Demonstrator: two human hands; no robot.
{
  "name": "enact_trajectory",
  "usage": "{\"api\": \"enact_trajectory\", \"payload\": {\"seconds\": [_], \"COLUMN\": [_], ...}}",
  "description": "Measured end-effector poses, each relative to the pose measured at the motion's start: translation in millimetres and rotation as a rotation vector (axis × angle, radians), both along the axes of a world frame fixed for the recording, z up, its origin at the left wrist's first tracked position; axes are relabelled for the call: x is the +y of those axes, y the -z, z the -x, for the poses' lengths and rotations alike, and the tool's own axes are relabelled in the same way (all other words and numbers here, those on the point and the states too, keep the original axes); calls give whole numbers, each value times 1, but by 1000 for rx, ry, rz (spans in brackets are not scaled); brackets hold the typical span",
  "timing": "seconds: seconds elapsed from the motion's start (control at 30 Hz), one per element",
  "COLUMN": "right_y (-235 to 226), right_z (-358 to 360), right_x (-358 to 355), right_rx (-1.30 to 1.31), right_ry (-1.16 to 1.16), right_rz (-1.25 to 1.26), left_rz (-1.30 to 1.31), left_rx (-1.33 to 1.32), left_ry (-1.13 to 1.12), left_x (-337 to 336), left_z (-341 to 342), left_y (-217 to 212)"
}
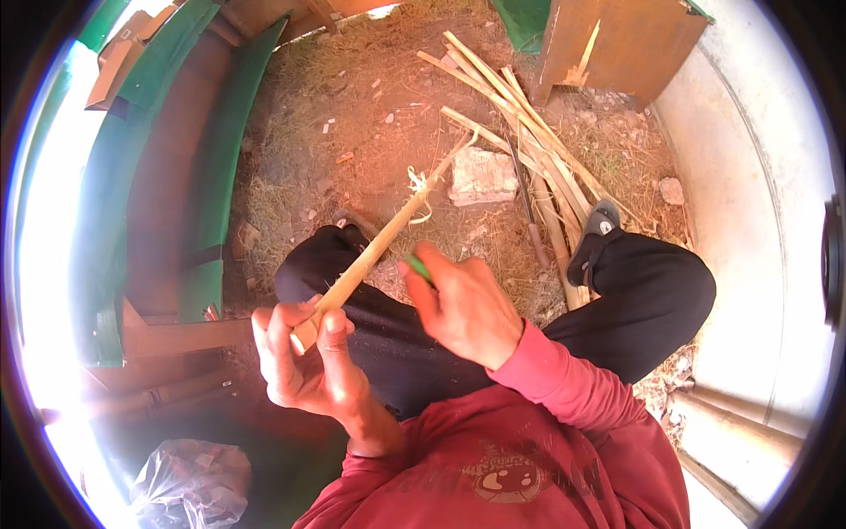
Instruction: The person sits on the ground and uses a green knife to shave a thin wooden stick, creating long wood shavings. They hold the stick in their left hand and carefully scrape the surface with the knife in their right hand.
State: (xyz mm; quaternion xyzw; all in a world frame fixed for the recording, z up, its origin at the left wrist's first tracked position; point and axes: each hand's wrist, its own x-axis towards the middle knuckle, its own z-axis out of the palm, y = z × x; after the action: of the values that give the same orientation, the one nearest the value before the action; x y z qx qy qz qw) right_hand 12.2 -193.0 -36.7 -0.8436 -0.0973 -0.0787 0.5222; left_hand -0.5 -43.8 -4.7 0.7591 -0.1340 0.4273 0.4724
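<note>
Now, your left hand [313,379]: pinching stick [379,242]
Right hand [467,309]: closed round green handle [418,266]
Stick: probably light, stiff; grip seven-o'clock end

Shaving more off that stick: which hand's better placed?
Right, probably. The right hand grips a green object, type unclear, beside the stick and nearer its curled shavings. The left hand is occupied holding the stick's near end.
</note>
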Motion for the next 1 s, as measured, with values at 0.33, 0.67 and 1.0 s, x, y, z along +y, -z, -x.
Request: {"api": "enact_trajectory", "payload": {"seconds": [0.33,0.67,1.0], "right_y": [12,3,11], "right_z": [-4,-2,-4], "right_x": [6,12,18], "right_rx": [-22,-11,-57], "right_ry": [16,-28,-42], "right_rz": [10,18,19], "left_rz": [45,82,34], "left_rx": [-5,-28,-23], "left_ry": [49,112,105], "left_x": [8,16,27], "left_z": [1,-4,-5], "left_y": [5,10,15]}}
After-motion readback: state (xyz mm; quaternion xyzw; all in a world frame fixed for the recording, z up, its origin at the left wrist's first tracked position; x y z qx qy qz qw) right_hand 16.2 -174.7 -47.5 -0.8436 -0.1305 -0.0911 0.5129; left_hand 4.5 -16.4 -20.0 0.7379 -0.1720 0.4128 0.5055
